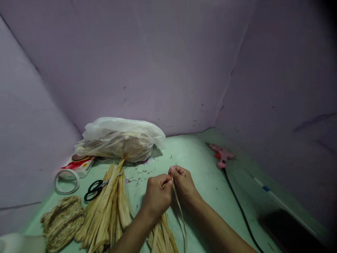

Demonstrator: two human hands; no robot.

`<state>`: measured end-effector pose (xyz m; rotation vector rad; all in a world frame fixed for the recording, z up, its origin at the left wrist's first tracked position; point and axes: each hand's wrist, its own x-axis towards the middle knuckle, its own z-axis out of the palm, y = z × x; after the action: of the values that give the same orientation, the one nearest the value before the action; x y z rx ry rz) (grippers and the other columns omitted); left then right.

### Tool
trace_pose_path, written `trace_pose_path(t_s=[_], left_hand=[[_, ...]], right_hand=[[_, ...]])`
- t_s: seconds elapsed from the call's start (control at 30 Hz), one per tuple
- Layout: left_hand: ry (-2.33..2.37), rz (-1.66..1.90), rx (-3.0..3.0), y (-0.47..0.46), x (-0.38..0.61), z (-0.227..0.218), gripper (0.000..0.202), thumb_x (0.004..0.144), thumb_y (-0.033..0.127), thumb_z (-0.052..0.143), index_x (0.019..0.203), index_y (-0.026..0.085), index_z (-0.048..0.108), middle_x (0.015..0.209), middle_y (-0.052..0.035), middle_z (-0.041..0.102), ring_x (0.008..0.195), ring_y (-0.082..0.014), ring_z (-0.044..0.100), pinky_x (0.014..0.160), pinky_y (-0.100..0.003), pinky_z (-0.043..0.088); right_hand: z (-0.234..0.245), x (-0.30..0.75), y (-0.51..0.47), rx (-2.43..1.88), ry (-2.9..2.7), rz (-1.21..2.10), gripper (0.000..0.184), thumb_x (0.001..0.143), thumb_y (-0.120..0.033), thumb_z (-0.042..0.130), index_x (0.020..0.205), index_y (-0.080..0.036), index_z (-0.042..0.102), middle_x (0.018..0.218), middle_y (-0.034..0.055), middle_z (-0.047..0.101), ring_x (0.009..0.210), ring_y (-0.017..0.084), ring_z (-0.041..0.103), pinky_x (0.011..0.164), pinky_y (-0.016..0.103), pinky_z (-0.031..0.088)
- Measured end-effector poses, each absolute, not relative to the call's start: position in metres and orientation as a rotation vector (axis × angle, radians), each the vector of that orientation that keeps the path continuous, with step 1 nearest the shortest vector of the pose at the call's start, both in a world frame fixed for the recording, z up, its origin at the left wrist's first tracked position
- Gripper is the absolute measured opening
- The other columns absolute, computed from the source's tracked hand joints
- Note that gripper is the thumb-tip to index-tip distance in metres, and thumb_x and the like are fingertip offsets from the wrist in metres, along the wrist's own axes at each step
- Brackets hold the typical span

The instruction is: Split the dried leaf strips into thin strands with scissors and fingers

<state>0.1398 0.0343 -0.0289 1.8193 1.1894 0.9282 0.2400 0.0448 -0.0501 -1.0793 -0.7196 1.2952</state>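
My left hand (158, 194) and my right hand (183, 181) meet fingertip to fingertip over the middle of the table. Both are closed in a pinch on a thin strip of dried straw-coloured fibre (180, 208), whose loose end hangs down between my forearms. Under my left wrist lies a bunch of dried fibre strips (163, 236), partly hidden by the arm. To the left spreads a larger bundle of the same strips (106, 207). Black-handled scissors (95, 189) lie against it, their blades partly covered by the strips.
A coil of braided cord (63, 221), a tape roll (66, 181) and a red-and-white box (83, 166) sit at left. Behind them rests a filled plastic bag (123, 138). At right lie a pink glue gun (222, 154) with its black cable (238, 207) and a dark flat object (289, 230).
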Motion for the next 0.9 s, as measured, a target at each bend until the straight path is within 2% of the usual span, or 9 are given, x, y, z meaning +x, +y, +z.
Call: trace_pose_path(t_s=[0.07, 0.23, 0.43, 0.57, 0.7, 0.9], left_hand=[[1.179, 0.953, 1.786, 0.034, 0.141, -0.029, 0.021, 0.072, 0.024, 0.045, 0.055, 0.015, 0.054, 0.051, 0.0024, 0.045, 0.052, -0.01, 0.04, 0.052, -0.02, 0.031], [1.197, 1.049, 1.55, 0.038, 0.14, -0.034, 0.017, 0.069, 0.025, 0.049, 0.059, 0.013, 0.056, 0.054, 0.0005, 0.053, 0.053, -0.0109, 0.045, 0.053, -0.021, 0.035], [1.257, 1.011, 1.665, 0.034, 0.14, -0.037, 0.017, 0.071, 0.025, 0.049, 0.061, 0.014, 0.058, 0.059, -0.0014, 0.06, 0.058, -0.0133, 0.051, 0.058, -0.022, 0.039], [1.33, 1.002, 1.77, 0.033, 0.14, -0.04, 0.018, 0.072, 0.025, 0.047, 0.061, 0.015, 0.057, 0.056, 0.0001, 0.058, 0.055, -0.0122, 0.05, 0.055, -0.021, 0.037], [1.36, 1.017, 1.796, 0.033, 0.139, -0.047, 0.018, 0.074, 0.026, 0.046, 0.063, 0.017, 0.057, 0.057, 0.0005, 0.059, 0.055, -0.0123, 0.051, 0.055, -0.021, 0.037], [1.455, 0.998, 1.827, 0.031, 0.141, -0.053, 0.018, 0.074, 0.027, 0.047, 0.062, 0.018, 0.056, 0.056, 0.0014, 0.058, 0.054, -0.0116, 0.052, 0.056, -0.02, 0.036]], right_hand=[[-0.052, 0.239, 0.043, -1.036, -0.673, 1.351, 0.031, 0.06, -0.044, 0.061, 0.056, -0.016, 0.048, 0.044, -0.0054, 0.044, 0.041, 0.008, 0.038, 0.045, 0.022, 0.032], [-0.049, 0.247, 0.038, -0.873, -0.623, 1.531, 0.036, 0.065, -0.047, 0.059, 0.073, -0.012, 0.061, 0.061, 0.0038, 0.06, 0.052, 0.012, 0.052, 0.054, 0.026, 0.041], [-0.057, 0.256, 0.038, -0.933, -0.533, 1.52, 0.03, 0.069, -0.039, 0.059, 0.07, -0.009, 0.065, 0.058, 0.0048, 0.06, 0.045, 0.009, 0.048, 0.044, 0.021, 0.04], [-0.059, 0.259, 0.039, -0.93, -0.533, 1.461, 0.025, 0.067, -0.033, 0.062, 0.08, -0.012, 0.064, 0.066, 0.0039, 0.06, 0.045, 0.007, 0.045, 0.042, 0.02, 0.04], [-0.061, 0.261, 0.039, -0.868, -0.618, 1.495, 0.025, 0.068, -0.035, 0.062, 0.077, -0.012, 0.065, 0.064, 0.0019, 0.057, 0.046, 0.007, 0.045, 0.042, 0.02, 0.04], [-0.063, 0.258, 0.04, -0.991, -0.724, 1.408, 0.025, 0.058, -0.034, 0.07, 0.07, -0.012, 0.065, 0.057, 0.0003, 0.058, 0.041, 0.005, 0.042, 0.042, 0.019, 0.038]])
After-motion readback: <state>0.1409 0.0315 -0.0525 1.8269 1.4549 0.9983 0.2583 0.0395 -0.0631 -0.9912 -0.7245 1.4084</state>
